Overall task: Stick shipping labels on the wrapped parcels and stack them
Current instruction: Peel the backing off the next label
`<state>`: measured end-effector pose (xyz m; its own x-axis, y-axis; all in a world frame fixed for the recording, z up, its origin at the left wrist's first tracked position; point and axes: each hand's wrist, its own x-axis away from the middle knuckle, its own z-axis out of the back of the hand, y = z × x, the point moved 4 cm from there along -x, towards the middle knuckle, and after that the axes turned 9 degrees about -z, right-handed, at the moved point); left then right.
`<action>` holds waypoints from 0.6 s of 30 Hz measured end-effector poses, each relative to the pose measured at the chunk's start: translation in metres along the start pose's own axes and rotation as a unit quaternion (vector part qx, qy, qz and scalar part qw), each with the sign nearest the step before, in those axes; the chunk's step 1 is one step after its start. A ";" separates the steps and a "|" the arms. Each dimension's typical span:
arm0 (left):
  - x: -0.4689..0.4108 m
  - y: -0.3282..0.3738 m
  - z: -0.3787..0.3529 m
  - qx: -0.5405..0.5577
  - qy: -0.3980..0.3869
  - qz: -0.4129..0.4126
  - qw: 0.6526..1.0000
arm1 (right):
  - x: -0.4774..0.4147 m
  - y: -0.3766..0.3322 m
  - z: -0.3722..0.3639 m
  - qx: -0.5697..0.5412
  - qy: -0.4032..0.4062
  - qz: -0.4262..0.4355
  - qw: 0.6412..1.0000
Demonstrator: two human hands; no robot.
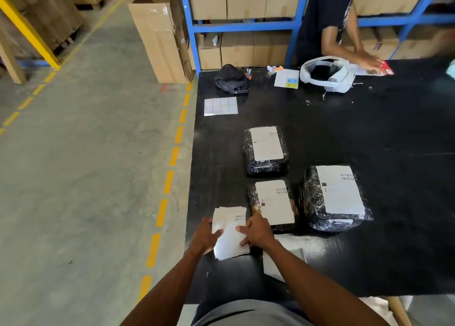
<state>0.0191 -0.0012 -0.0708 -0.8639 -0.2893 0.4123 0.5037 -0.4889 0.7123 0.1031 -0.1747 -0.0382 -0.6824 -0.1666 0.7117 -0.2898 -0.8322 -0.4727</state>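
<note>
Three black wrapped parcels lie on the black table [369,133], each with a white label on top: a far parcel [266,168], a near parcel [253,202] and a larger right parcel [312,202]. A loose white shipping label [230,242] with a barcode sits at the table's front left edge, just left of the near parcel. My left hand [205,236] grips its left side and my right hand [256,231] grips its right side. The label's lower corner curls up.
A sticker sheet [220,106], a black cap [231,78], a white headset [327,73] and a small note sheet [286,79] lie at the table's far side. Another person's hands [366,61] work at the back right. Cardboard boxes [160,40] and blue shelving [246,25] stand behind.
</note>
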 end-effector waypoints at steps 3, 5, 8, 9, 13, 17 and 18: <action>0.003 0.002 0.001 0.011 -0.009 0.002 1.000 | 0.001 -0.001 0.007 0.024 0.001 0.015 1.000; 0.004 0.004 0.000 0.011 -0.018 0.001 1.000 | 0.001 -0.003 0.009 0.079 0.023 0.027 0.996; 0.009 0.010 0.008 -0.052 0.003 0.007 0.999 | 0.010 -0.010 0.016 0.153 0.052 0.053 0.985; 0.010 0.015 0.011 -0.078 0.024 0.006 0.997 | 0.013 -0.011 0.019 0.156 0.047 0.055 0.985; 0.014 0.043 0.030 -0.025 0.106 -0.002 0.994 | 0.022 -0.019 0.034 0.057 -0.038 0.098 0.993; 0.009 0.071 0.042 0.113 0.056 0.038 0.991 | 0.037 -0.028 0.061 -0.011 -0.111 0.146 0.983; 0.011 0.083 0.042 0.191 0.013 0.043 0.981 | 0.043 -0.031 0.069 -0.020 -0.125 0.155 0.980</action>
<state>0.0510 -0.0103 0.0165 -0.8154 -0.3391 0.4693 0.5320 -0.1193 0.8383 0.1289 -0.1922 0.0429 -0.5570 -0.5374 0.6332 -0.1240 -0.7000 -0.7033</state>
